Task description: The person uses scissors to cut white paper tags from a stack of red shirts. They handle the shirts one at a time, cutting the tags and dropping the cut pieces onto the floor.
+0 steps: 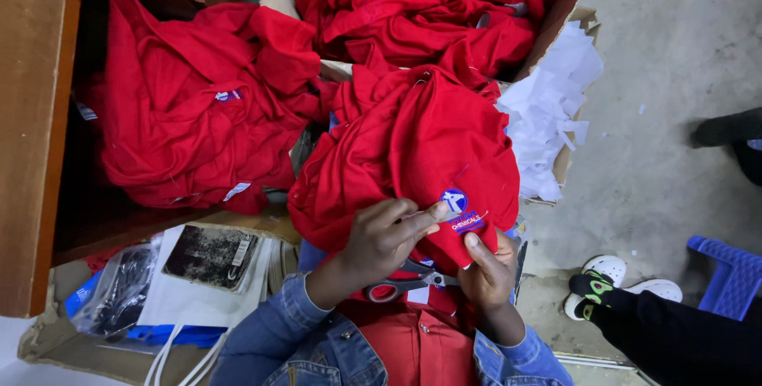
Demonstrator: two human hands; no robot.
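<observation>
1. Red garment (413,140), bunched, draped across the person's lap at centre of view; a round blue-and-white embroidered badge (454,200) sits on its lower front fold. All entries below are placed relative to this garment, running left to right.
2. Wooden cabinet (32,116), far left of the garment, brown, its dark open shelf facing the garment.
3. Second heap of red clothing (190,108), left of the garment, piled in the cabinet's shelf opening, small white labels showing.
4. Bags and packets (182,275), below-left of the garment: a white bag with a dark printed panel, clear plastic wrapping, blue material beneath.
5. Left hand (381,239), on the garment's lower edge, fingers curled and pinching the cloth just beside the badge. Denim sleeve behind it.
6. Scissors (409,283), red-handled, just under the left hand at the garment's bottom edge, against the palm; whether the hand grips them cannot be told.
7. Right hand (488,271), at the garment's lower right, thumb pressed up on the fabric below the badge, grasping the fold.
8. Cardboard box (567,5), above the garment, filled with more red clothing.
9. White paper scraps (548,108), right of the garment, heaped at the box's side.
10. Another person's foot in a white clog (611,279), lower right of the garment, on grey concrete floor (675,52).
11. Blue plastic stool (734,271), far right of the garment.
</observation>
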